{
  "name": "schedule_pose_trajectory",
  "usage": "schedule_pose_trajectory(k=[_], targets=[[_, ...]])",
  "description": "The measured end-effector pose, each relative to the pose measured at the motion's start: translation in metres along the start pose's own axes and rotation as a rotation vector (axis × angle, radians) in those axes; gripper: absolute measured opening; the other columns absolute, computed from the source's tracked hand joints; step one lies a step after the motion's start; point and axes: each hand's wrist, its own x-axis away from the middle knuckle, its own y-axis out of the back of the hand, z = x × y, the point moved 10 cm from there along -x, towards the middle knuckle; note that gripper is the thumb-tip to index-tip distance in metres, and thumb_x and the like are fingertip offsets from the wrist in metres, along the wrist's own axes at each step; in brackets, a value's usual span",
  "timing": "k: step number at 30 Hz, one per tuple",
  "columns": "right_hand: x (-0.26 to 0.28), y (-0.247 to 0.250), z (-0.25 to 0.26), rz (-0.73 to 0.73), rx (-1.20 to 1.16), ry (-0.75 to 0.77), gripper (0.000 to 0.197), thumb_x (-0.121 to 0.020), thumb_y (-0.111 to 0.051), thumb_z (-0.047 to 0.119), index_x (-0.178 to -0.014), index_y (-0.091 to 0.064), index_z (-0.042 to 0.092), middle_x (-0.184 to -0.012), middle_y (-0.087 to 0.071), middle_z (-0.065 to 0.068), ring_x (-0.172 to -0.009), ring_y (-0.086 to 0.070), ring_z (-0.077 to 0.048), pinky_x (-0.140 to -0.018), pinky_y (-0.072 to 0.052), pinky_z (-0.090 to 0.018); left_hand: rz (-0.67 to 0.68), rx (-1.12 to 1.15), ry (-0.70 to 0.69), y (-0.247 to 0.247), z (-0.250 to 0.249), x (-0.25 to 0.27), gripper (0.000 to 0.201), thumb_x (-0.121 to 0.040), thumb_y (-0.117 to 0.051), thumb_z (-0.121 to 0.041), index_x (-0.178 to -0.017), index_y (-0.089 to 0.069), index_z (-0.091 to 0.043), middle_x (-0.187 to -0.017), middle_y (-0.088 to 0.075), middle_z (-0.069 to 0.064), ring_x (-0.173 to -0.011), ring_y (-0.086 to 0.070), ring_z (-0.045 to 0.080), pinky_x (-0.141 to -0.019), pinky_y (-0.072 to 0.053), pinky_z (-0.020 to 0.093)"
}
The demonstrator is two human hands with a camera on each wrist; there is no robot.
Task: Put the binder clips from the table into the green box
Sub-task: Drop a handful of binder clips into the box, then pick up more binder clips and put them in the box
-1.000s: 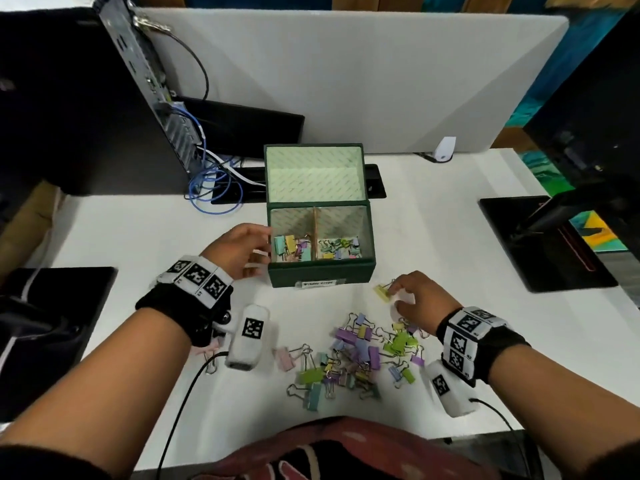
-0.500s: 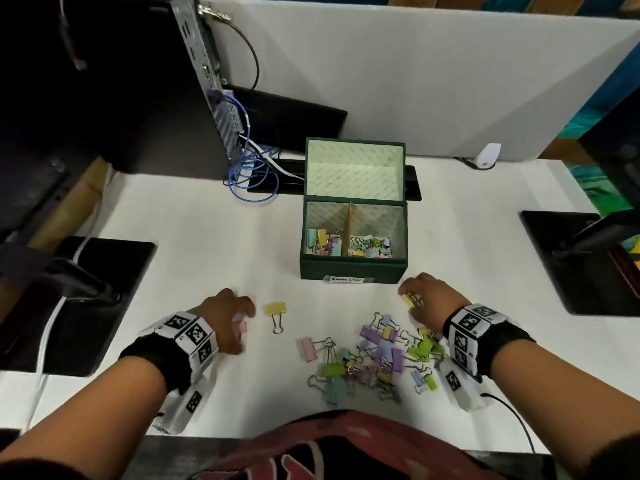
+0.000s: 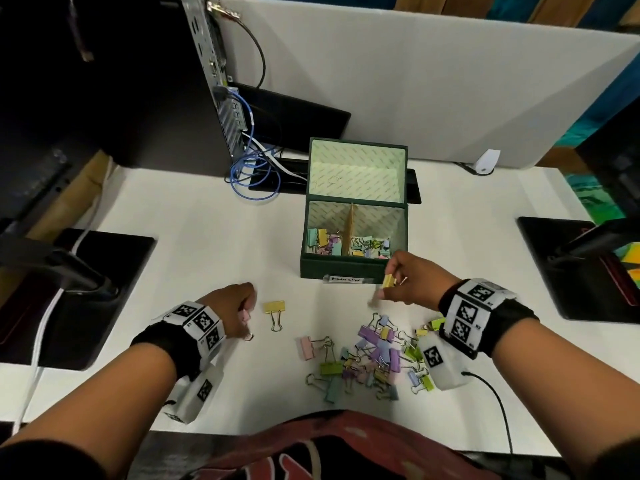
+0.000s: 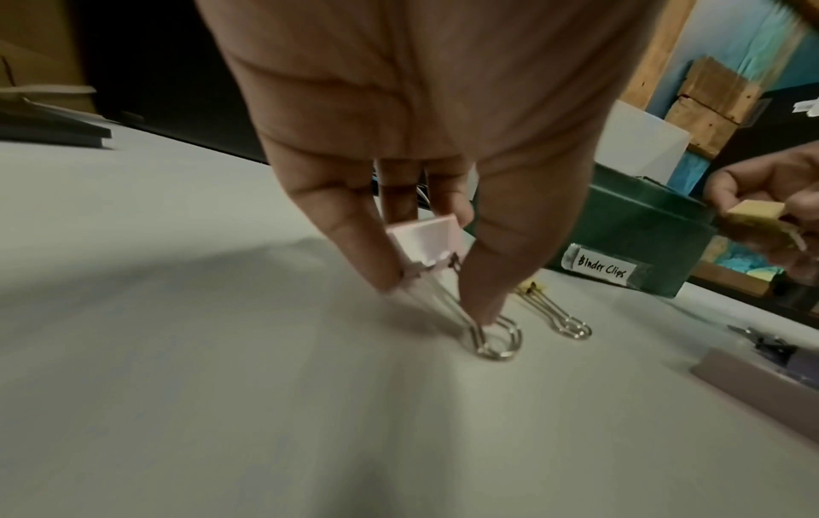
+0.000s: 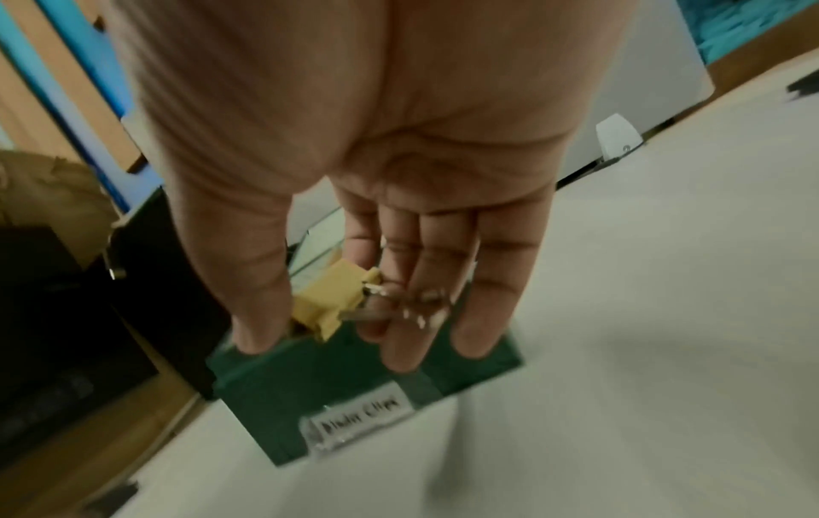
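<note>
The green box (image 3: 349,266) stands open mid-table, its two compartments holding several coloured binder clips, a "Binder Clips" label (image 4: 599,268) on its front. My right hand (image 3: 410,284) pinches a yellow clip (image 3: 388,280) (image 5: 330,301) just in front of the box's right corner (image 5: 354,385). My left hand (image 3: 239,308) pinches a pink clip (image 4: 427,242) by thumb and finger, its wire handles touching the table. A yellow clip (image 3: 274,308) (image 4: 551,312) lies on the table just right of that hand. A pile of several clips (image 3: 374,358) lies near the front edge.
A computer case with blue cables (image 3: 249,174) stands at the back left, against a white divider (image 3: 415,81). Black pads lie at the left (image 3: 86,296) and right (image 3: 571,271) table edges. A small white device (image 3: 486,161) sits at the back right.
My left hand came back from the box to the table and took hold of a pink clip. My right hand lifted a yellow clip from the pile toward the box.
</note>
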Motion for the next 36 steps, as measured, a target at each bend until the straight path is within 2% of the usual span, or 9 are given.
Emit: schedule_pose_trajectory(k=[6,11,16,19,23,27,30,33,36], targets=[[-0.004,0.012,0.051,0.017,-0.239,0.085,0.034,-0.075,-0.074,0.012,-0.092,-0.045,0.02,-0.074,-0.056,-0.005,-0.055,-0.056,-0.016,-0.05,-0.048,-0.024,-0.014,0.126,-0.025,0.006,-0.002,-0.001,0.036,-0.069,-0.07,-0.01,-0.069,-0.04,-0.03,-0.07,-0.049,-0.01,-0.059,-0.05,0.008,-0.056,-0.039,0.018],[-0.013,0.022,0.077,-0.033,-0.623,0.133,0.052,-0.079,-0.068,0.005,-0.124,-0.046,0.019,-0.108,-0.059,-0.004,-0.095,-0.061,-0.015,-0.074,-0.053,-0.026,-0.108,0.381,-0.047,0.037,-0.02,0.0,0.03,-0.073,-0.066,0.001,-0.071,-0.051,-0.025,-0.069,-0.046,-0.004,-0.049,-0.047,0.008,-0.052,-0.045,0.021],[-0.013,0.021,0.072,-0.094,-0.303,0.211,0.036,-0.086,-0.057,0.004,-0.119,-0.054,0.018,-0.113,-0.059,0.002,-0.104,-0.059,-0.014,-0.078,-0.044,-0.012,-0.23,0.599,-0.13,0.079,-0.055,-0.005,0.031,-0.076,-0.065,0.005,-0.075,-0.053,-0.024,-0.068,-0.043,-0.001,-0.06,-0.047,0.014,-0.061,-0.053,0.027],[-0.006,0.009,0.061,-0.066,-0.174,0.226,0.025,-0.086,-0.058,0.007,-0.101,-0.059,0.026,-0.098,-0.06,0.009,-0.088,-0.058,-0.01,-0.081,-0.045,-0.021,-0.265,0.764,-0.173,0.101,-0.081,-0.013,0.031,-0.08,-0.06,0.005,-0.079,-0.053,-0.025,-0.083,-0.05,0.004,-0.074,-0.057,0.022,-0.075,-0.053,0.035],[0.003,-0.02,0.052,0.067,-0.048,0.23,0.025,-0.085,-0.055,0.002,-0.106,-0.063,0.014,-0.093,-0.06,0.005,-0.085,-0.057,-0.011,-0.084,-0.046,-0.025,-0.208,0.92,-0.247,0.11,-0.12,-0.026,0.043,-0.085,-0.05,0.007,-0.11,-0.051,-0.028,-0.112,-0.055,0.005,-0.095,-0.059,0.018,-0.089,-0.053,0.035],[0.01,-0.033,0.046,0.106,0.051,0.224,0.026,-0.086,-0.055,0.008,-0.11,-0.063,0.015,-0.098,-0.06,0.005,-0.09,-0.058,-0.013,-0.087,-0.048,-0.027,-0.176,0.803,-0.224,0.099,-0.127,-0.034,0.057,-0.089,-0.042,0.005,-0.133,-0.04,-0.031,-0.143,-0.038,0.003,-0.129,-0.043,0.018,-0.104,-0.041,0.043],[0.011,-0.041,0.043,0.143,0.08,0.212,0.029,-0.084,-0.054,0.007,-0.109,-0.063,0.019,-0.101,-0.061,0.006,-0.089,-0.058,-0.013,-0.082,-0.047,-0.023,-0.205,0.61,-0.224,0.092,-0.109,-0.027,0.045,-0.089,-0.043,-0.003,-0.099,-0.053,-0.046,-0.114,-0.058,-0.007,-0.104,-0.058,0.017,-0.092,-0.05,0.037],[0.014,-0.059,0.047,0.253,0.215,0.233,0.033,-0.081,-0.058,0.01,-0.11,-0.063,0.024,-0.109,-0.063,0.003,-0.092,-0.058,-0.013,-0.082,-0.046,-0.025,-0.117,0.459,-0.161,0.068,-0.085,-0.021,0.033,-0.087,-0.044,-0.003,-0.094,-0.057,-0.032,-0.086,-0.057,-0.006,-0.081,-0.057,0.017,-0.069,-0.047,0.024],[0.02,-0.084,0.053,0.389,0.355,0.272,0.037,-0.08,-0.061,0.015,-0.114,-0.062,0.03,-0.118,-0.057,0.001,-0.105,-0.055,-0.016,-0.091,-0.047,-0.031,-0.057,0.158,-0.1,0.042,-0.061,-0.016,0.029,-0.084,-0.056,-0.009,-0.105,-0.056,-0.029,-0.099,-0.052,-0.001,-0.093,-0.056,0.019,-0.087,-0.046,0.026]])
